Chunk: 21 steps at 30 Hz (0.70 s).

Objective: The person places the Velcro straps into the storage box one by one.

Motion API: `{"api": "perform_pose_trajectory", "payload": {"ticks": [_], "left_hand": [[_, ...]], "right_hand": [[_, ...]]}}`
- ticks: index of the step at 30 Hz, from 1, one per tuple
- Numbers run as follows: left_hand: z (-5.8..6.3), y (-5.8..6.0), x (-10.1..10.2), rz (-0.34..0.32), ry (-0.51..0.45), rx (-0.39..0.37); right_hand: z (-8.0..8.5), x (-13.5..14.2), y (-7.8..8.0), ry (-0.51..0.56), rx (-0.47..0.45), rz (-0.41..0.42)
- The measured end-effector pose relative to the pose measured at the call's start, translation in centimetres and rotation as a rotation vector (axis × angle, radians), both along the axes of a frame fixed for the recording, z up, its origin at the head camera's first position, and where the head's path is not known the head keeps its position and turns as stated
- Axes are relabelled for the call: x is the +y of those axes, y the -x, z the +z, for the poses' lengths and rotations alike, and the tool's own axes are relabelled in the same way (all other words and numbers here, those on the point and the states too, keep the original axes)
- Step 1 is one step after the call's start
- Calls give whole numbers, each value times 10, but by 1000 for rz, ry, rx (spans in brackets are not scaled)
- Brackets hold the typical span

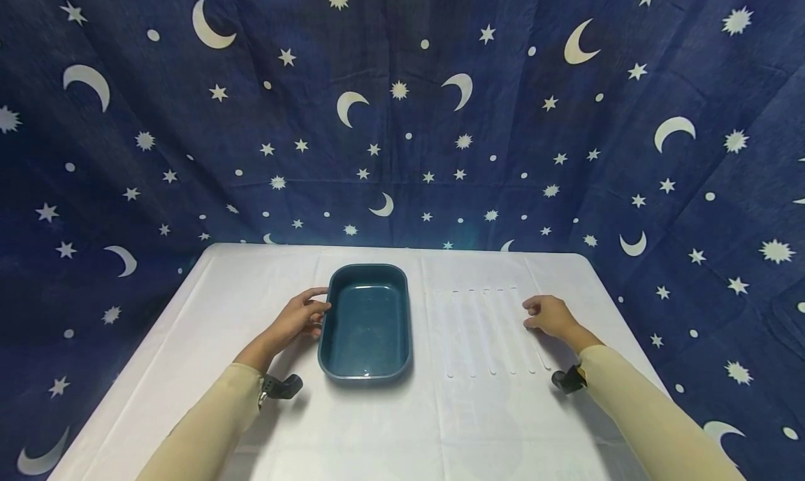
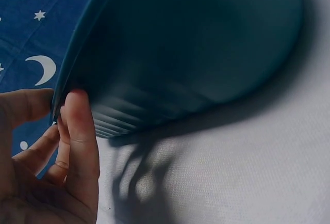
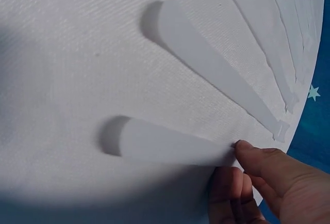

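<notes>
In the head view, your left hand [image 1: 302, 318] was at the left rim of the blue tray [image 1: 367, 327], which sat near the far edge of the white table [image 1: 371, 432]. A bare band separated the tray from the row of white strips [image 1: 503, 334]. Your right hand [image 1: 555, 317] was at the row's right end, with some margin before the table's right edge.

The left wrist view showed your fingers pinching the tray's rim.

In the right wrist view, you pinched one end of the outermost strip [image 3: 170, 141], its rounded end well apart from the next.
</notes>
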State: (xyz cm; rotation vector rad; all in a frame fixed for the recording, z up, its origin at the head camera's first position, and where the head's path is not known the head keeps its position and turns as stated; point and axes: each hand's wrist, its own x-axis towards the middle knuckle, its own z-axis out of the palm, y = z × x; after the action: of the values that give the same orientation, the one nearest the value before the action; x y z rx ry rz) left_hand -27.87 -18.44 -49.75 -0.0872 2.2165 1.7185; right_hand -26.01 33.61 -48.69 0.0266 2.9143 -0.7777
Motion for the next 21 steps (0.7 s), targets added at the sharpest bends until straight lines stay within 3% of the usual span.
{"api": "perform_pose_trajectory", "payload": {"ticks": [9,16,21], "left_hand": [[2,0,0,24,0,-22],[0,-1,1,24,-8,-29],[-1,-2,1,20,-14,-21]], "right_hand": [[0,-1,6,54,-50,-59],[5,-8,5,63,-120,-203],[7,-11,6,45,-148,-237]]}}
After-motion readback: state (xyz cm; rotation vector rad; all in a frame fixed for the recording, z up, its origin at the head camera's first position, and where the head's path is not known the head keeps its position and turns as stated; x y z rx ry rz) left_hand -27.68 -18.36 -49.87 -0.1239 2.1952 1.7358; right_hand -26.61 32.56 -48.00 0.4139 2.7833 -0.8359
